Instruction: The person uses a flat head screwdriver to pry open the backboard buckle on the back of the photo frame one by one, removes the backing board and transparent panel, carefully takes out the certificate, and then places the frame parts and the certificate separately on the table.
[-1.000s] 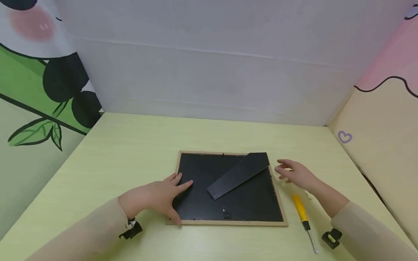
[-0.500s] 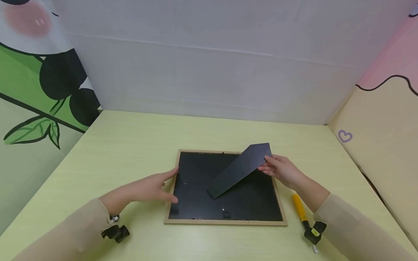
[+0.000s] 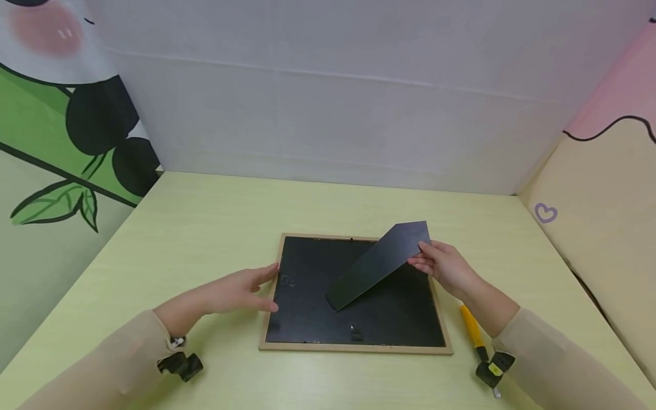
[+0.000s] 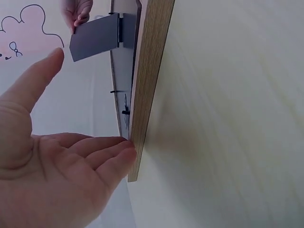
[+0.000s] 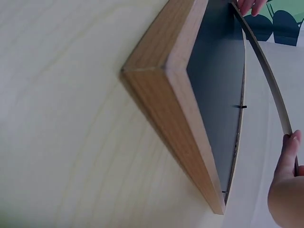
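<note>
A picture frame (image 3: 307, 319) lies face down on the table, its black backing up and a light wood edge around it. The black easel stand (image 3: 379, 262) on its back is swung up at an angle, hinged near the middle of the backing. My right hand (image 3: 446, 267) pinches the stand's free end between thumb and fingers. At the frame's left edge is my left hand (image 3: 230, 293), fingers extended and thumb apart. In the left wrist view its fingertips (image 4: 126, 154) are right at the wooden side (image 4: 147, 80).
A screwdriver (image 3: 471, 326) with a yellow handle lies right of the frame, partly hidden by the right wrist's camera (image 3: 494, 369). A pale wall (image 3: 338, 114) rises behind the table (image 3: 215, 216), with painted panels at both sides.
My right hand has come left to the stand, taken its free end and raised it off the backing. My left hand has drawn back from over the backing to the frame's left edge.
</note>
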{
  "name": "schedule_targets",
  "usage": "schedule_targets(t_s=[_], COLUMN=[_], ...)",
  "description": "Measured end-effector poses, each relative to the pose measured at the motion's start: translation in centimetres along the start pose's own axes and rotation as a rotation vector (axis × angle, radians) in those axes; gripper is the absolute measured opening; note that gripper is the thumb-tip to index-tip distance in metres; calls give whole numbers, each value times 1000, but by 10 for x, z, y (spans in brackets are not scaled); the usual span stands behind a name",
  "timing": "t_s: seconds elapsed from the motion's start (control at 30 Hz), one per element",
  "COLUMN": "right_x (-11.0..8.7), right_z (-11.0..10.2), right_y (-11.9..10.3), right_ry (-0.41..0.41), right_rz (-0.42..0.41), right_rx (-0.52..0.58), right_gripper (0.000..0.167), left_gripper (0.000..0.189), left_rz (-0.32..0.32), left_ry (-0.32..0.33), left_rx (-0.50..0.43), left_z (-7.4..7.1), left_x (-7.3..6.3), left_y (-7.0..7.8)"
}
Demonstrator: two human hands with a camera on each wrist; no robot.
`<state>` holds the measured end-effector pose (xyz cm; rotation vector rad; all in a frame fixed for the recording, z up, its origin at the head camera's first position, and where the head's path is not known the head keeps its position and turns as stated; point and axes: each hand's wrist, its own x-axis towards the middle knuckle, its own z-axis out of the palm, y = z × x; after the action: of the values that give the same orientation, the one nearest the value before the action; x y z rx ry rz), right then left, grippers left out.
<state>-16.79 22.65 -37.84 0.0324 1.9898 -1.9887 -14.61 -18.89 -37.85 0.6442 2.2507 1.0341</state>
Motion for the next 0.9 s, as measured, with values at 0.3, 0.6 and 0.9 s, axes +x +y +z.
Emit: schedule_targets(t_s=[0.3, 0.6, 0.9], right_x=[-2, -1, -2], right_z=[0, 0, 0], right_y=[-2, -1, -2], right_ry=[1, -11, -9], right_rz=[-2, 12, 34], right_rx=[12, 8, 18], right_gripper=[20, 18, 22], left_gripper=[18, 35, 32], left_rz=[-128, -177, -175], left_ry=[248, 163, 120], left_rx=[338, 420, 422], left_z=[9, 11, 8], left_x=[18, 24, 24], left_y=[-1, 0, 4])
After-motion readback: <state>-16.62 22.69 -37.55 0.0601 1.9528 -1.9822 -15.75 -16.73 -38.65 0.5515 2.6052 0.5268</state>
